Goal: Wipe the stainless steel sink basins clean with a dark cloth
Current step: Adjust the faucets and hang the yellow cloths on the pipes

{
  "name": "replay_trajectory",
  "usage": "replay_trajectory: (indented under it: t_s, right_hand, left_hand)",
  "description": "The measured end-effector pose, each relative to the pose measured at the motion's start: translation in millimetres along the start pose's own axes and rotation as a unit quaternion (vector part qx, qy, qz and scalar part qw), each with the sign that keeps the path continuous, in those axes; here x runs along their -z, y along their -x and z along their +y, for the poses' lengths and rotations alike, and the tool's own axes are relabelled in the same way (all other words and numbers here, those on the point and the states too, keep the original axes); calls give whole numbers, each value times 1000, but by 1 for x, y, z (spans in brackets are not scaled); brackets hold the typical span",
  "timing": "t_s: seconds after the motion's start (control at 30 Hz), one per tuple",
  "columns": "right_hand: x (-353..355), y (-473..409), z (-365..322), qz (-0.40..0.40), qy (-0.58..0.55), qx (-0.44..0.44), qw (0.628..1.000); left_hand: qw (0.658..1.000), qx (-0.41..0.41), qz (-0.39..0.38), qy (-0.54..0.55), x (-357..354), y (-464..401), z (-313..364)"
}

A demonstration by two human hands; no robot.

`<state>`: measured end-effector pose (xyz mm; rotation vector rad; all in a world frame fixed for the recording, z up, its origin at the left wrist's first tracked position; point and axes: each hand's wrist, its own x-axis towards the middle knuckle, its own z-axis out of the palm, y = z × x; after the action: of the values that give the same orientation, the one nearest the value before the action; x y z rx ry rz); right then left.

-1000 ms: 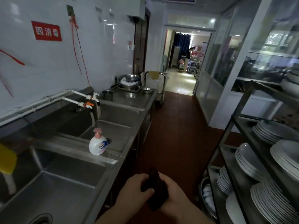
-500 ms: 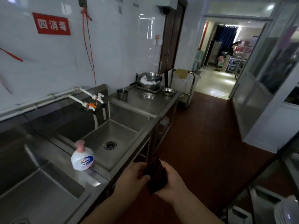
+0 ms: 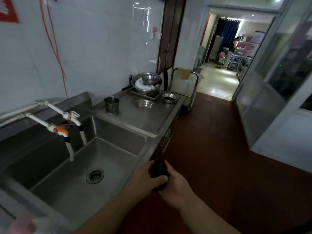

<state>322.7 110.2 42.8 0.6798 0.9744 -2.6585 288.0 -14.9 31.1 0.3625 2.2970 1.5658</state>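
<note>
A dark cloth (image 3: 157,168) is bunched between both hands at the sink's front right corner. My left hand (image 3: 143,179) grips it from the left with the thumb over it, and my right hand (image 3: 177,186) grips it from the right. The stainless steel sink basin (image 3: 118,132) lies just left of the hands, with a round drain (image 3: 94,175) in its floor. Two white taps (image 3: 67,129) with hoses hang over its back left part.
A steel counter (image 3: 135,117) right of the basin holds a cup (image 3: 111,104), small bowls (image 3: 170,97) and a large bowl on a tray (image 3: 146,85). A soap bottle (image 3: 25,225) sits at the bottom left. A metal trolley (image 3: 185,85) stands beyond. Red-brown floor stretches to the right.
The view has moved forward along the sinks and nearer to the far basin. The soap bottle has slid to the bottom left corner. Both hands still hold the cloth, now over the basin's front edge.
</note>
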Motion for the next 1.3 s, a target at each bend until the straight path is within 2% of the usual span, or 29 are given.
replay_trajectory:
  t_s: [0.13,0.27,0.47,0.77,0.93,1.13,1.3]
  right_hand:
    - [-7,-43,-29,-8,14,-16,1000]
    - [0,-92,-52,-3,19,-23,1000]
    - [13,-169,-94,0,34,-75,997]
    - [30,-290,-192,-76,179,-180,964]
    - [19,-350,-226,-140,275,-212,927]
    - [2,-413,-219,-100,349,-201,910]
    - [-12,-458,-211,-96,441,-169,876]
  left_hand:
    - [999,1,14,-35,11,-60,5]
    - [998,47,34,-25,21,-110,2]
    - [992,90,58,60,26,-177,-3]
    - [971,154,86,161,13,-290,4]
    - [940,197,160,229,15,-327,1]
    - [885,250,276,280,33,-350,-30]
    - [851,277,262,362,53,-378,-63]
